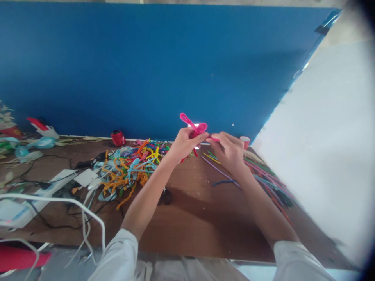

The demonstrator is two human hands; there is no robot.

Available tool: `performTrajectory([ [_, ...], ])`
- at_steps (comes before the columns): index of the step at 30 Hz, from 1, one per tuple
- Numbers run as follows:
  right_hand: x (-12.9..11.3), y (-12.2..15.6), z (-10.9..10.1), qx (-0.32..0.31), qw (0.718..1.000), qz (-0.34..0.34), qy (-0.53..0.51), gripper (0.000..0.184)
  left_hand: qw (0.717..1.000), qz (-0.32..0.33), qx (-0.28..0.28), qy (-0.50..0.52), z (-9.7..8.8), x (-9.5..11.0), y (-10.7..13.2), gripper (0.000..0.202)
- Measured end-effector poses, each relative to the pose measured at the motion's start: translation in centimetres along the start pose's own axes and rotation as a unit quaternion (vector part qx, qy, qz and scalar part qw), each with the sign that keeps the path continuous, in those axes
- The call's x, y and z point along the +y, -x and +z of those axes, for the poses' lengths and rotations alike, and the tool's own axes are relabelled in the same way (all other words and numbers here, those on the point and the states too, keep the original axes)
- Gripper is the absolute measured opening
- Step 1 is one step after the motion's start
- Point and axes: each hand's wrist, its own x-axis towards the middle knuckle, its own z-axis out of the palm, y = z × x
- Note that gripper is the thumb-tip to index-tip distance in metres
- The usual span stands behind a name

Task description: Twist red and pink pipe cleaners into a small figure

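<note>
Above the far part of the brown table, both hands meet at a bright pink pipe cleaner (202,127) bent into a loop and a bundled coil. My left hand (186,143) is closed around its lower part, with the loop standing up to the upper left. A darker red strand hangs below the left fingers. My right hand (230,150) pinches a pink end beside the left fingertips; its other fingers are curled. The palms hide part of the pink piece.
A heap of colourful pipe cleaners (129,168) lies left on the table (187,230). Straight pipe cleaners (266,177) lie right, near a cup (245,142). A red object (118,138) stands at the back. A power strip (43,197) and cables spread at the left.
</note>
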Motion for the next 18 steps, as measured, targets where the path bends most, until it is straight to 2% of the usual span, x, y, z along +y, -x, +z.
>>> performTrajectory([
  [3,-0.1,-0.2,0.0,-0.018,0.998,0.039,-0.054,0.026,0.999,0.023,-0.007,-0.049,0.0,-0.5,-0.2,0.033],
  [8,-0.7,-0.6,0.1,-0.041,0.981,0.111,-0.156,0.045,0.988,0.084,0.018,-0.131,0.0,-1.1,-0.5,0.037],
  [10,-0.9,-0.7,0.3,-0.037,0.954,0.176,-0.241,0.046,0.984,0.109,0.019,-0.138,0.0,-1.0,-0.4,0.034],
  [13,-1.2,-0.6,0.8,-0.033,0.874,0.281,-0.395,0.042,0.977,0.147,0.030,-0.151,0.0,-0.7,-0.2,0.025],
  [15,-1.3,-0.5,1.1,-0.026,0.828,0.317,-0.461,0.039,0.974,0.161,0.035,-0.157,0.0,-0.6,-0.1,0.025],
  [16,-1.3,-0.5,1.1,-0.020,0.818,0.323,-0.475,0.038,0.974,0.164,0.031,-0.152,-0.1,-0.7,-0.2,0.027],
  [18,-1.3,-0.5,1.2,-0.010,0.816,0.324,-0.479,0.039,0.980,0.160,0.007,-0.118,-0.3,-0.9,-0.4,0.029],
])
